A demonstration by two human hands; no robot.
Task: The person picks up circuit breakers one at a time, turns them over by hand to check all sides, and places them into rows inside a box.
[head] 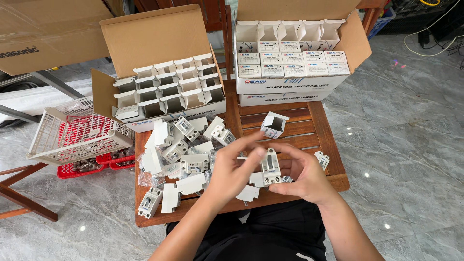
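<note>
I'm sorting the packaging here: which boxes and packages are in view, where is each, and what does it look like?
Left carton: back left of the wooden table, brown flaps, open empty white boxes inside.
Right carton: back right, white front, red-and-blue label, closed white boxes.
Small box: table centre, white, open.
Large brown carton: top left corner.
Left hand and right hand: around a white breaker.

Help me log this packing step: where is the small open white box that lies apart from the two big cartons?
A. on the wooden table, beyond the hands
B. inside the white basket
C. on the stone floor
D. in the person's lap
A: the small open white box lies on the slatted wooden table, just beyond the left hand and right hand.
</note>
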